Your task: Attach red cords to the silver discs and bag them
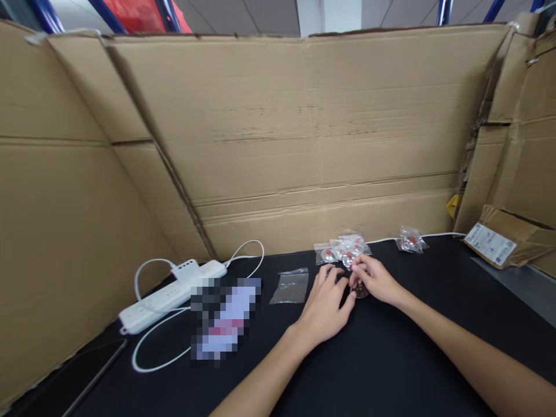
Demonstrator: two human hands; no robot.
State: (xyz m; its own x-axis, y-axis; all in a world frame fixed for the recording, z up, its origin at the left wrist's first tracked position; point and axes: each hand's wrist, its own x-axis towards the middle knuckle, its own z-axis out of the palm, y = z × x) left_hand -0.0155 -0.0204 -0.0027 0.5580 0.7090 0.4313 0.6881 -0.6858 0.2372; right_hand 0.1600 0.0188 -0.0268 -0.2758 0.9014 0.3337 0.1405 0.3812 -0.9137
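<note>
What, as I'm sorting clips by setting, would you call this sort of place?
Probably a makeshift work station, perhaps in a warehouse or workshop: cardboard panels wall in a black tabletop, small clear bags lie on it, and blue posts show beyond the panels.

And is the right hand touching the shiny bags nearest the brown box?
Apart: the head view plainly shows black tabletop between the right hand and those shiny bags.

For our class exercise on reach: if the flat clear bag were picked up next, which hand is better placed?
Probably the left hand: it is nearer the clear bag; the right hand sits beyond it, farther away.
</note>
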